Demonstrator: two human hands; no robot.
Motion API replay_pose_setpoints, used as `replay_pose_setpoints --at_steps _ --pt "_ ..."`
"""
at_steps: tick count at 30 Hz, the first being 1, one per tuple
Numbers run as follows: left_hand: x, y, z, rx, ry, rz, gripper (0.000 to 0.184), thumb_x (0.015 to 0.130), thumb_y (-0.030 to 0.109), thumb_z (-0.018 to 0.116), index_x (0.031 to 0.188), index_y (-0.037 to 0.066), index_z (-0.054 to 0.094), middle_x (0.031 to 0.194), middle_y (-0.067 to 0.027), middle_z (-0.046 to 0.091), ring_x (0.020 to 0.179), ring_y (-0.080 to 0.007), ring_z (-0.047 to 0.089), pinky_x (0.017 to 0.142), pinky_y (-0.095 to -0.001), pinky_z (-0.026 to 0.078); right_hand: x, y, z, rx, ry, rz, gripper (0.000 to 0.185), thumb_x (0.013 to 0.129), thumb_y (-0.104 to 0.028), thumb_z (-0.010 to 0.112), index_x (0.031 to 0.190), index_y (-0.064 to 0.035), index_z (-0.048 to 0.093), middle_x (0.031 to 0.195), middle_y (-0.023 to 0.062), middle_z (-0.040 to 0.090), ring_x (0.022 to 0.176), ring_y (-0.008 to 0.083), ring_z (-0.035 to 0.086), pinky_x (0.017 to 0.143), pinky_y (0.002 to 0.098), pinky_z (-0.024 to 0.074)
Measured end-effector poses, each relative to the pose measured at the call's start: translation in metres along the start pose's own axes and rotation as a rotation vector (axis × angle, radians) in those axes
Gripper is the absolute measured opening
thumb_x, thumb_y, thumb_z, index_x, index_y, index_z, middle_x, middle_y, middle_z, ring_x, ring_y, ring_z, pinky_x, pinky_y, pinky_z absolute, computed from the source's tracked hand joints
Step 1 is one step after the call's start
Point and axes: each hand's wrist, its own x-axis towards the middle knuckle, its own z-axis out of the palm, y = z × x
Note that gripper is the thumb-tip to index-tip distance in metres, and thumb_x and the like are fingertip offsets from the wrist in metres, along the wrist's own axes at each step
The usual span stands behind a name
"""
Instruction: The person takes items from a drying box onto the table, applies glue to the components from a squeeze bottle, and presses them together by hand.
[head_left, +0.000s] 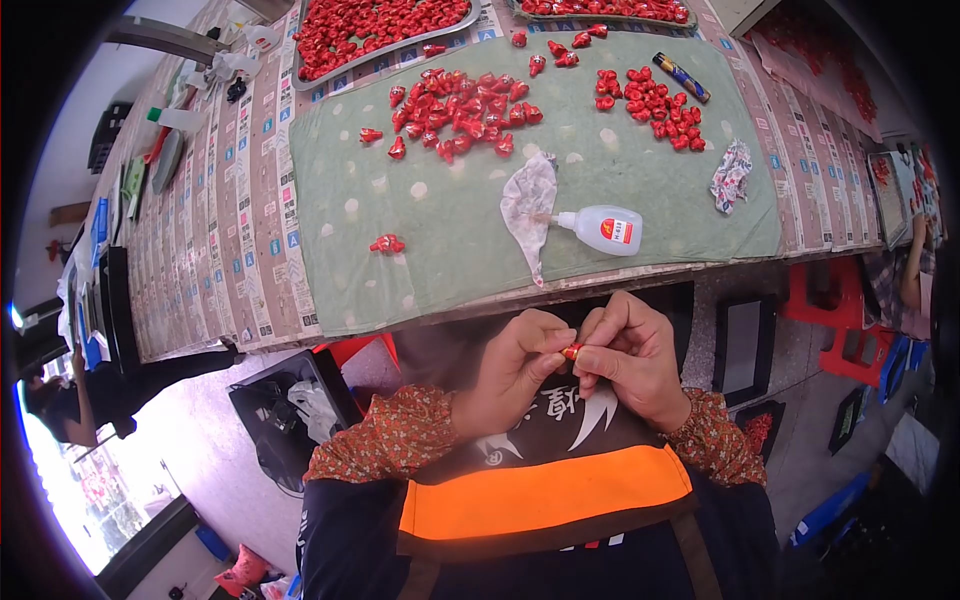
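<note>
Between my fingertips, just off the table's front edge, is a small red and gold piece (pixel 571 352), mostly covered by the fingers. My left hand (pixel 515 365) pinches it from one side. From the other side my right hand (pixel 637 358) pinches it with thumb and fingers. On the green dotted cloth (pixel 340 280) beyond lies a white squeeze bottle (pixel 606 230) with a red label, its nozzle touching a crumpled pale rag (pixel 530 200). One small red figure-like piece (pixel 387 244) lies alone to the left.
A heap of red pieces (pixel 460 112) and a smaller group (pixel 665 110) lie on the cloth. Behind are trays of red pieces (pixel 385 30). A marker-like tube (pixel 682 78) and a patterned rag (pixel 732 177) lie right. Other people sit left (pixel 75 400) and right (pixel 912 265).
</note>
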Motion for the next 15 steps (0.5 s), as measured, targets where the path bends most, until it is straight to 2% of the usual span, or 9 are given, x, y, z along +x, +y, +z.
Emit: replay_pose_setpoints --at_steps 8,10,11,13,15 --pt "0.002 -0.001 0.0 -0.033 -0.011 -0.027 0.017 0.1 0.006 0.05 0.116 0.0 0.05 0.111 -0.0123 0.052 0.088 -0.0132 0.055 0.074 -0.0251 0.048 0.0 -0.003 -0.003 -0.017 0.031 0.041 0.018 0.088 -0.001 0.069 0.087 -0.0015 0.051 0.083 0.0083 0.063 0.063 0.009 0.062 0.054 0.0202 0.0505" --pt "0.005 0.003 0.004 -0.255 0.081 -0.215 0.017 0.1 0.008 0.05 0.117 0.002 0.048 0.105 -0.0101 0.055 0.086 -0.0118 0.057 0.073 -0.0246 0.049 0.002 -0.007 -0.002 -0.03 0.042 0.06 0.017 0.089 -0.002 0.068 0.089 -0.0014 0.052 0.084 0.0077 0.064 0.064 0.0085 0.062 0.054 0.0197 0.0505" --pt "0.007 0.007 0.004 -0.255 0.079 -0.215 0.017 0.1 0.008 0.05 0.117 0.002 0.048 0.105 -0.0101 0.055 0.086 -0.0118 0.057 0.073 -0.0246 0.049 0.002 -0.009 -0.001 -0.043 0.052 0.08 0.016 0.089 -0.003 0.068 0.092 -0.0013 0.052 0.085 0.0071 0.064 0.064 0.008 0.062 0.055 0.0191 0.0506" --pt "0.009 0.015 0.004 -0.478 0.147 -0.493 0.017 0.101 0.012 0.051 0.115 0.004 0.046 0.096 -0.0072 0.058 0.082 -0.0111 0.059 0.07 -0.0254 0.051 0.001 -0.011 0.001 -0.116 0.076 0.048 0.014 0.089 -0.002 0.067 0.094 -0.0005 0.054 0.085 0.0065 0.064 0.067 0.0076 0.062 0.057 0.02 0.0508" --pt "0.012 0.019 0.003 -0.528 0.171 -0.544 0.017 0.101 0.014 0.052 0.113 0.005 0.045 0.092 -0.0065 0.058 0.078 -0.0113 0.06 0.067 -0.0255 0.052 0.001 -0.01 0.001 -0.191 0.096 0.018 0.013 0.089 -0.002 0.067 0.096 0.0004 0.056 0.086 0.0059 0.064 0.069 0.0071 0.062 0.06 0.0208 0.0511"
